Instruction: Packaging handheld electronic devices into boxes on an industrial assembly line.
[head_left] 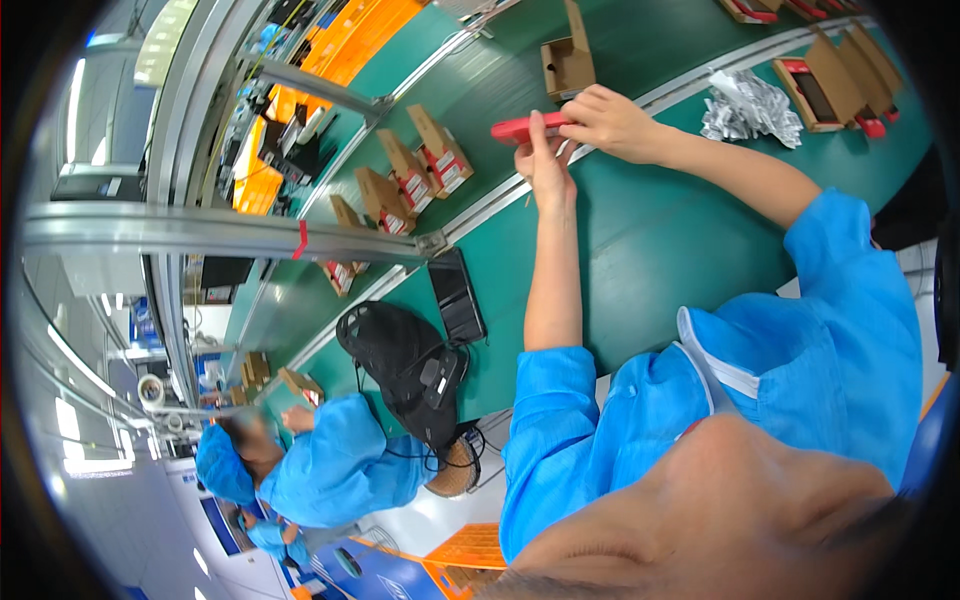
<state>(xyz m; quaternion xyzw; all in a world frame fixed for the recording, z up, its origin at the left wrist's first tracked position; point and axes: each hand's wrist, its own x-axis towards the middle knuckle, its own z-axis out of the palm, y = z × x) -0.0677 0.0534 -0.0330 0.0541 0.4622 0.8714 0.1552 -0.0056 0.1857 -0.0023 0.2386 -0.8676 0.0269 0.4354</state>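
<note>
Over the edge between the green table and the green belt, both hands hold a slim red case-like object [512, 130]. My left hand [547, 172] grips it from below, with a finger raised against its side. My right hand [606, 122] closes round its right end, hiding that part. The exact kind of the object cannot be made out. Just beyond the hands, a small brown cardboard box [568, 72] stands with its lid up. Crumpled silvery wrapping [750, 108] lies to the right of my right hand.
More lidded boxes with red contents [810, 92] sit at the right. Several cardboard boxes [440, 155] line the belt at left, behind a metal frame bar [220, 232]. A black bag [400, 360] and a dark tablet-like slab [457, 297] lie left. A co-worker in blue [330, 460] sits beyond.
</note>
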